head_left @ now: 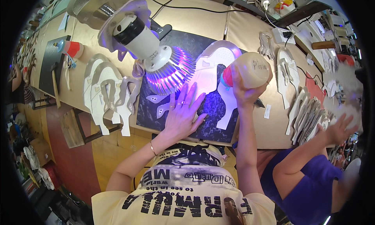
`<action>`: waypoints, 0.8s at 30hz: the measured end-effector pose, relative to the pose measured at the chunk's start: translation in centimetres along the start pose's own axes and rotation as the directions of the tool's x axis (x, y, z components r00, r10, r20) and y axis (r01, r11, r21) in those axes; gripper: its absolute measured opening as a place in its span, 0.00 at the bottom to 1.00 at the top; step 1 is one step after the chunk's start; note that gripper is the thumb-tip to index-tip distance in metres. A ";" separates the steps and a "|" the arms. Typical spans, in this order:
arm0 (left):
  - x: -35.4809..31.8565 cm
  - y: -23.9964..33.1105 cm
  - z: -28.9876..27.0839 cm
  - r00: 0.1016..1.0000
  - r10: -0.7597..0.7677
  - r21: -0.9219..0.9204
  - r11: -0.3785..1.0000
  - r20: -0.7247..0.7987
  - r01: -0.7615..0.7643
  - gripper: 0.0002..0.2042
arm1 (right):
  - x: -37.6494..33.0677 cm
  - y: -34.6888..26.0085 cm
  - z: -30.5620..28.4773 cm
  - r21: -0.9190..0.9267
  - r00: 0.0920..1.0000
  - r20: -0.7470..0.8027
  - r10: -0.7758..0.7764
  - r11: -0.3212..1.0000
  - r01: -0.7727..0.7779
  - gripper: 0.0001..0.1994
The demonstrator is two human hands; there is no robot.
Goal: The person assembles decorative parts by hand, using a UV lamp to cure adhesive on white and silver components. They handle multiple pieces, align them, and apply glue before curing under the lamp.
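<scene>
Arched white piece (205, 74): right half of the dark mat (213, 119), under fingertips of the left hand (181, 115) | Partly hidden: the piece, by left hand and bottle (254, 70); mat's left half, by the lamp (170, 70) | Left hand spread, palm down; right hand (248, 93) wrapped round the bottle, above mat's right edge.

Passage over white piece (207, 73) between obstructing lamp (164, 63) and bottle (253, 70)
</scene>
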State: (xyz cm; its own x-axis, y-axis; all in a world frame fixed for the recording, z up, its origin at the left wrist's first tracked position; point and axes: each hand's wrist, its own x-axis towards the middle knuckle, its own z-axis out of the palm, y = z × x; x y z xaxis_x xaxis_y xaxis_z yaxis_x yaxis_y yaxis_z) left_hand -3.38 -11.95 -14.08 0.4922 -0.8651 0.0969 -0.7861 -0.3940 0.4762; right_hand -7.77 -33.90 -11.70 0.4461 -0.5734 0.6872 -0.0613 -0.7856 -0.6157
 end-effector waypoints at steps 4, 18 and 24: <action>0.0 0.1 0.0 1.000 -0.011 -0.003 1.000 -0.010 0.011 0.32 | -0.7 0.0 -0.5 0.123 0.998 0.022 0.067 0.990 -0.069 0.21; 0.1 0.0 -0.1 1.000 0.000 -0.007 1.000 -0.016 0.000 0.32 | -1.7 -0.6 -1.7 0.069 0.997 0.073 0.036 0.997 -0.041 0.28; 0.1 0.0 -0.1 1.000 0.000 0.002 1.000 -0.012 0.000 0.31 | -1.8 -0.6 -2.5 0.300 0.941 -0.056 0.335 0.904 -0.304 0.36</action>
State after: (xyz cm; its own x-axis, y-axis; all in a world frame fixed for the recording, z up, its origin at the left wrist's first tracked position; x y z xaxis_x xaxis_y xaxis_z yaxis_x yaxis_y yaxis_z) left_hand -3.27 -12.01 -14.01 0.4966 -0.8614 0.1071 -0.7868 -0.3946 0.4745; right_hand -10.77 -32.95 -11.59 0.3489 -0.8153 0.4621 0.0771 -0.4665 -0.8812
